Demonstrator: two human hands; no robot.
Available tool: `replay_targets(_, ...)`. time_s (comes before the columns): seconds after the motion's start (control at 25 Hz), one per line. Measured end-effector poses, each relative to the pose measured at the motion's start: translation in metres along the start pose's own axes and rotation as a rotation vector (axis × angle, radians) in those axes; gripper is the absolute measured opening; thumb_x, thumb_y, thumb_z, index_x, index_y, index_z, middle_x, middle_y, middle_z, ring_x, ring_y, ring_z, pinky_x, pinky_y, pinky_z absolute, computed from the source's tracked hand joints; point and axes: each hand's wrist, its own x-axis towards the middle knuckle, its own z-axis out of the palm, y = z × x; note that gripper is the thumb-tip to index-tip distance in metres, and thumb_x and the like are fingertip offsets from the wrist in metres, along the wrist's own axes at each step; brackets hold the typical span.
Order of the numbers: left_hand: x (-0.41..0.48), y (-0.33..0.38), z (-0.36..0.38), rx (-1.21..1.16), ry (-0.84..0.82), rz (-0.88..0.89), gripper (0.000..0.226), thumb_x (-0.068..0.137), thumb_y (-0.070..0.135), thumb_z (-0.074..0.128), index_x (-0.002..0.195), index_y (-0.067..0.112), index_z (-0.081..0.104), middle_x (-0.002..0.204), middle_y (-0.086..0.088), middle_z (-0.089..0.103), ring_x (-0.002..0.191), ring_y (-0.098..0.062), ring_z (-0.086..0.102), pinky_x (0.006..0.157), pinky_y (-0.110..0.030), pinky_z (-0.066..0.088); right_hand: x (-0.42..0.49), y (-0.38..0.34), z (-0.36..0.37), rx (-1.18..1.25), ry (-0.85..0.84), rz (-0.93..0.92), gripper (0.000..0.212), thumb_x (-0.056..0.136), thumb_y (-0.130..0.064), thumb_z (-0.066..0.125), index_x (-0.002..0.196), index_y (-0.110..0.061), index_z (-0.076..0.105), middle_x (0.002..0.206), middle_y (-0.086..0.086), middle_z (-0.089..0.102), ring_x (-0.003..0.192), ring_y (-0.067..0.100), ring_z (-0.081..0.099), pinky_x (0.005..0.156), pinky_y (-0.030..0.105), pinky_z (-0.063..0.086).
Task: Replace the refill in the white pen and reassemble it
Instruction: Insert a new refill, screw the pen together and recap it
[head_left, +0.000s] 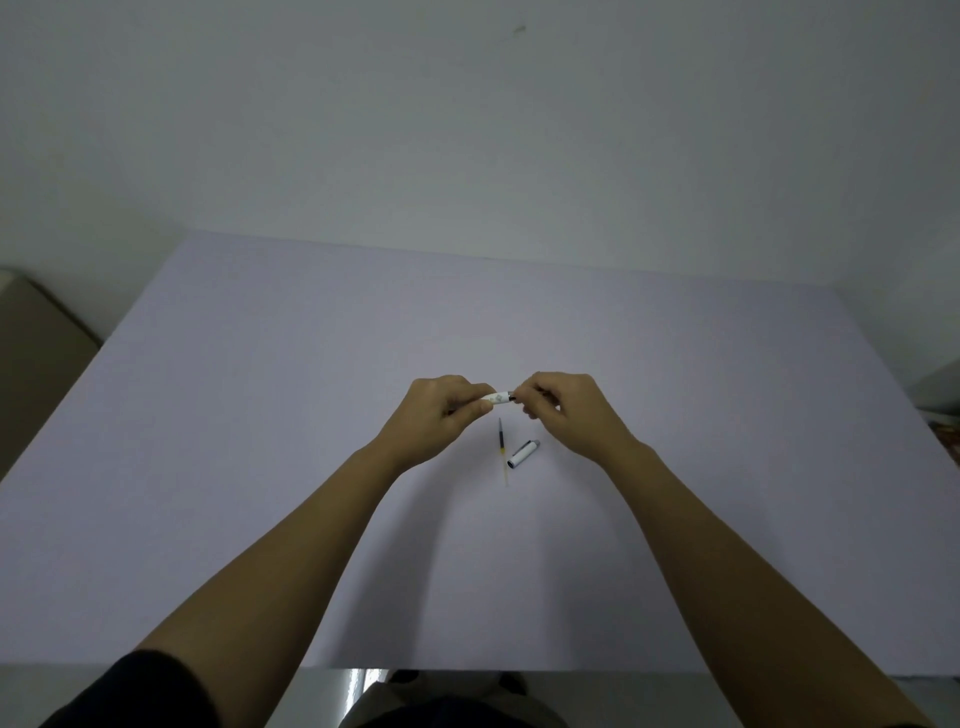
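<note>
White pen barrel (496, 398), head view: I hold it level above the pale table (260, 415), near the table's centre. My left hand (441, 415) pinches its left end with fingers pressed together; my right hand (563, 410) pinches a dark part at its right end, at 3 o'clock from the barrel. At 6 o'clock of the barrel a refill (502, 449) lies on the table; the white cap (523, 453) lies just beside it, at its 3 o'clock.

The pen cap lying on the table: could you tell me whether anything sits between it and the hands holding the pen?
Nothing visible does. The pen cap lies just below the right hand; the refill lies left of it, off that path.
</note>
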Motion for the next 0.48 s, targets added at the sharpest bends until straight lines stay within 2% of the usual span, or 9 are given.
replay_targets(0.08, -0.0001, -0.0014, -0.0002, -0.007, 0.005, -0.015, 0.020, 0.092, 0.025, 0.054, 0.106, 0.022, 0.068, 0.067, 0.003, 0.053, 0.062, -0.007, 0.047, 0.059, -0.015, 0.033, -0.0014, 0.0012, -0.0003, -0.017, -0.016, -0.037, 0.014, 0.088, -0.027, 0.060, 0.098, -0.018, 0.065, 0.087, -0.007, 0.067, 0.078, 0.005, 0.062, 0.075, 0.018, 0.050)
replay_targets(0.16, 0.0004, -0.0016, -0.0009, -0.013, 0.004, -0.013, 0.020, 0.092, 0.025, 0.054, 0.106, 0.023, 0.068, 0.068, 0.002, 0.054, 0.063, -0.006, 0.047, 0.059, -0.014, 0.033, -0.0036, -0.0005, 0.0009, -0.060, 0.014, -0.146, 0.014, 0.089, -0.020, 0.060, 0.100, -0.014, 0.064, 0.089, -0.008, 0.066, 0.080, 0.003, 0.059, 0.076, 0.012, 0.046)
replay_targets(0.24, 0.0015, -0.0005, -0.0014, -0.005, 0.000, 0.006, 0.020, 0.092, 0.025, 0.055, 0.106, 0.024, 0.069, 0.069, 0.000, 0.056, 0.063, -0.006, 0.047, 0.060, -0.011, 0.033, -0.0039, -0.0006, 0.0028, -0.111, 0.045, -0.206, 0.013, 0.091, -0.016, 0.055, 0.094, -0.010, 0.066, 0.082, 0.000, 0.067, 0.074, 0.011, 0.057, 0.069, 0.019, 0.045)
replay_targets(0.36, 0.0033, 0.0009, -0.0020, 0.022, -0.025, 0.026, 0.020, 0.092, 0.026, 0.055, 0.106, 0.027, 0.068, 0.070, 0.000, 0.057, 0.064, -0.006, 0.048, 0.060, -0.009, 0.034, 0.0020, 0.0023, 0.0006, -0.099, -0.015, -0.084, 0.025, 0.094, -0.021, 0.046, 0.081, -0.014, 0.067, 0.072, 0.006, 0.064, 0.067, 0.019, 0.055, 0.064, 0.030, 0.043)
replay_targets(0.48, 0.0055, 0.0006, -0.0021, 0.010, -0.021, 0.019, 0.020, 0.092, 0.026, 0.055, 0.106, 0.026, 0.068, 0.070, -0.002, 0.059, 0.064, -0.006, 0.049, 0.060, -0.010, 0.034, 0.0012, 0.0025, -0.0019, -0.065, -0.067, -0.066, 0.016, 0.091, -0.031, 0.053, 0.092, -0.020, 0.064, 0.083, -0.002, 0.065, 0.076, 0.010, 0.058, 0.070, 0.023, 0.047)
